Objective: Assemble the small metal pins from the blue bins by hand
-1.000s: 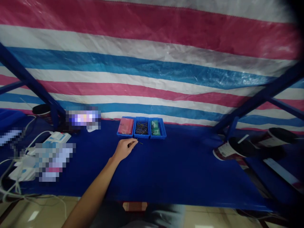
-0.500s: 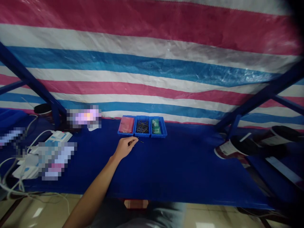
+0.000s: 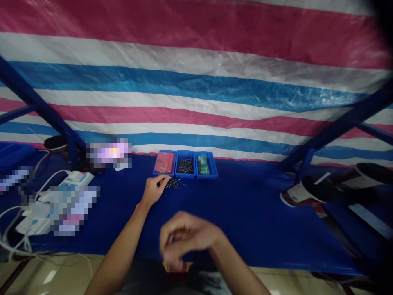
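Note:
On the blue tabletop, just in front of the bins, my left hand (image 3: 154, 189) rests with its fingertips pressed together, beside a small loose pile of thin dark screw-like pieces (image 3: 174, 184). What its fingers pinch, if anything, is too small to see. Closer to the table's front edge, my right hand (image 3: 188, 235) is raised with curled fingers, blurred by motion. Three blue bins stand in a row: the left holds pink plastic bags (image 3: 165, 162), the middle bin (image 3: 186, 175) many more dark pieces, the right one green-and-clear packets (image 3: 202, 164).
A white power strip (image 3: 39, 217) with tangled cables lies at the left, near blurred-out items. To the right are dark round tubs (image 3: 296, 194) on their sides or tilted. Blue frame posts (image 3: 334, 127) flank the table, with a striped sheet (image 3: 196, 94) behind.
My right hand has come into view over the table's front. My left hand has drawn slightly left, and the pile of dark pieces that it covered now shows.

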`<state>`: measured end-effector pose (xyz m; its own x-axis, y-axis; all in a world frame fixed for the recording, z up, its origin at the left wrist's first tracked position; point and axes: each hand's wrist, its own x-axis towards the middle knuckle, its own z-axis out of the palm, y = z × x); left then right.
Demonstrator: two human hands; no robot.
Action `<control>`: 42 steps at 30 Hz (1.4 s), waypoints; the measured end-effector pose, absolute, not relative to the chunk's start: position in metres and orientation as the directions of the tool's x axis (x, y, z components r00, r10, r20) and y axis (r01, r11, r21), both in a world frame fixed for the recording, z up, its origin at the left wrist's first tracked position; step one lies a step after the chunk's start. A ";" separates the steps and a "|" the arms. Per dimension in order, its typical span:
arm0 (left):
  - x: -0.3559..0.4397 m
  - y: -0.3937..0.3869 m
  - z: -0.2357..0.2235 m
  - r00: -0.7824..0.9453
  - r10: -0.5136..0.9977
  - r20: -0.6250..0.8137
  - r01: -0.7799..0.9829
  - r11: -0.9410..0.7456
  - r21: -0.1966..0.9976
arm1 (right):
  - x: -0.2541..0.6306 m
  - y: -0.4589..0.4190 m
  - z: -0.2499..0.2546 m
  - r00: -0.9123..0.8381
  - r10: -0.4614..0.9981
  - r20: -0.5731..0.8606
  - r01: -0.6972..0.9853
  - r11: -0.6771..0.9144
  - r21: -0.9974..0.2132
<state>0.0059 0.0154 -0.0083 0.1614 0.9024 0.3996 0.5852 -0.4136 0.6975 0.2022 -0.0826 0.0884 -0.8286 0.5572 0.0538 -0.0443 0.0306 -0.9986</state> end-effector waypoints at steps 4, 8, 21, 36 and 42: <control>-0.007 0.019 -0.004 0.214 0.916 0.339 0.617 -0.396 0.680 | 0.225 -0.030 0.053 -0.420 0.906 0.042 0.387 0.221 -0.895; -0.010 0.021 -0.006 0.275 0.916 0.293 0.659 -0.401 0.636 | 0.229 -0.002 0.014 -0.207 0.961 0.181 0.664 0.274 -0.696; -0.005 0.022 -0.015 0.332 0.913 0.238 0.650 -0.404 0.643 | 0.239 -0.003 -0.024 -0.151 0.955 0.257 0.769 0.277 -0.576; 0.001 0.019 -0.007 0.344 0.905 0.249 0.622 -0.419 0.662 | 0.218 -0.014 -0.017 -0.181 0.955 0.237 0.820 0.279 -0.499; 0.014 0.014 -0.008 0.371 0.897 0.240 0.630 -0.433 0.645 | 0.209 -0.014 -0.017 -0.136 0.970 0.203 0.855 0.219 -0.470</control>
<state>0.0137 0.0141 -0.0083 0.3707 0.8973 0.2399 0.6297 -0.4326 0.6453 0.2094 -0.0138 -0.0168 -0.1363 0.9696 0.2030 0.8552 0.2186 -0.4699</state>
